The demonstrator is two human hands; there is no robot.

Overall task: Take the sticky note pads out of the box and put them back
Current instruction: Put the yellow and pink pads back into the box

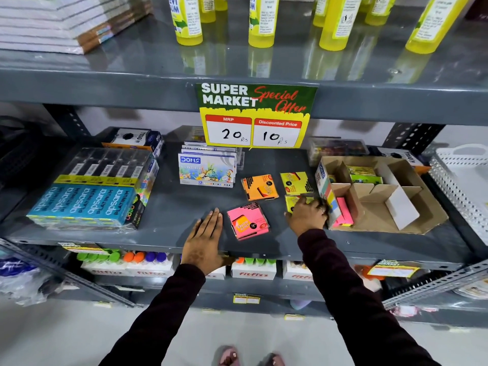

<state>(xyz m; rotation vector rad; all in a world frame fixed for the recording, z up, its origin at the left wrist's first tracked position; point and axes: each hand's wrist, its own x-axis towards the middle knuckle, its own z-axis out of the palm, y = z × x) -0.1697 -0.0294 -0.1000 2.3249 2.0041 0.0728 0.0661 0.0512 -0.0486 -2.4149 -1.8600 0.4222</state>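
Setting: a grey metal shop shelf (163,217), seen from above by a person standing before it, both arms in dark sleeves.
Left hand: the left hand (204,241) lies flat and empty on the shelf's front edge, fingers straight and together, just left of a pink sticky note pad in clear wrap (248,220).
Right hand: the right hand (307,213) is curled over a yellow sticky note pad (293,202) lying on the shelf beside the box; fingers cover most of the pad, and whether they have closed on it cannot be told.
Box: an open brown cardboard box with card dividers (412,196) sits at the right of the shelf, its near left compartment holding upright pink and yellow pads (343,212), a rear compartment holding green-labelled packs (363,174).
Pads outside the box: an orange sticky note pad (260,187) and a second yellow sticky note pad (295,182) lie flat between the box and a white box of oil pastels (206,170).
Left of shelf: blue shrink-wrapped packs of pencils (84,204).
Sign: a green and yellow special-offer price card (254,116) hangs from the shelf above, where yellow plastic bottles (187,22) stand.
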